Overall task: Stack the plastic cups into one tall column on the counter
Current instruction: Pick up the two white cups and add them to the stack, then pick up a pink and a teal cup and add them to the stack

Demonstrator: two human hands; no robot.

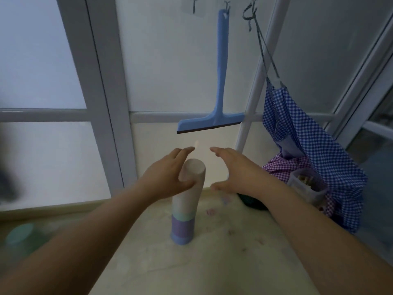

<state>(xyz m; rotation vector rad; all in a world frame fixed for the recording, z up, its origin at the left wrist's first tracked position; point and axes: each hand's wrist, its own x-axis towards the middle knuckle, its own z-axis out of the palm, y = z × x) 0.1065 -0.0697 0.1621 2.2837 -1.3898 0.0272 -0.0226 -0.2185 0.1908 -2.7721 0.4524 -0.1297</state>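
Note:
A tall column of stacked plastic cups [185, 206] stands upside down on the pale counter [212, 262], leaning slightly right. Its bands run blue at the base, then purple, mint, and pinkish cream to the top. My left hand [168, 171] is beside the top of the column on its left, thumb touching the upper cup, fingers spread. My right hand [236, 170] hovers to the right of the column, apart from it, fingers spread and holding nothing.
A blue squeegee [217, 116] hangs on the wall behind the column. Blue checked cloth [306, 150] hangs at the right over purple checked cloth and a clear container [308, 186]. A dark object [251, 202] lies behind my right wrist. A teal round thing [19, 233] sits blurred at lower left.

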